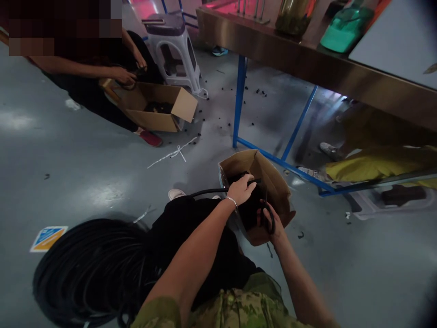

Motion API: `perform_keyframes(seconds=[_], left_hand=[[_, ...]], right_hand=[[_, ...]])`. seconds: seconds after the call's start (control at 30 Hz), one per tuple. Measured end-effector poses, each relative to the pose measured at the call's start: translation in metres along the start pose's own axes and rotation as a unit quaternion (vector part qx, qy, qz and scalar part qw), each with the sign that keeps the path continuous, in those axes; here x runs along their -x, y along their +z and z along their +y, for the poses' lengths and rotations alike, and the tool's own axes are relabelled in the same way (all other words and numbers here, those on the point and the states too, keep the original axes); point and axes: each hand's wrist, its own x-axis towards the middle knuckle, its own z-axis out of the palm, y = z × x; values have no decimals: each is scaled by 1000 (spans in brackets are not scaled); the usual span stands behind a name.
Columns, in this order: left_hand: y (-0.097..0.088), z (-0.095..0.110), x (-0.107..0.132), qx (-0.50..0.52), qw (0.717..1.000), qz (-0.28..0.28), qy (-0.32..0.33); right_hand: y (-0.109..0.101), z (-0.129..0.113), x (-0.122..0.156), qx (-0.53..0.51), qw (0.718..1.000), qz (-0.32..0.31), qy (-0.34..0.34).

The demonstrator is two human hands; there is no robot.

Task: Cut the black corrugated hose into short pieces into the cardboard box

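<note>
My left hand (241,188) is closed on a black rubber-like tube (209,192), its short end sticking out past my fingers. The tube runs left across my lap; a large coil of the same black tubing (85,278) lies on the floor beside me. In my right hand (277,228) is a pair of scissors (271,219) with dark loop handles, a thin blade pointing up. Both hands are over an upright, open-topped brown cardboard box (276,189) in front of me. Its inside is dark, and I cannot make out the contents.
A metal-edged table (307,61) on blue legs stands ahead right. At upper left, a co-worker's hands (124,75) are above another cardboard box (153,120), near a grey stool (174,54). Black scraps and white string (178,151) lie on the floor.
</note>
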Motion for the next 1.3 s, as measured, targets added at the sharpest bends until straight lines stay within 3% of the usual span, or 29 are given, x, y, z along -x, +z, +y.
perform_keyframes(seconds=[0.17, 0.43, 0.8, 1.07, 1.3], left_hand=[[-1, -2, -4, -62, 998, 18, -22], [-1, -2, -1, -63, 998, 14, -15], [1, -5, 1, -64, 997, 28, -26], [4, -3, 4, -87, 996, 1, -11], [7, -5, 3, -101, 994, -44, -5]], right_hand=[[-5, -3, -3, 148, 987, -16, -53], [21, -9, -26, 251, 960, -28, -117], [29, -11, -24, 219, 968, -57, -110], [34, -17, -25, 202, 973, -47, -103], [26, -6, -27, 214, 971, -39, -102]])
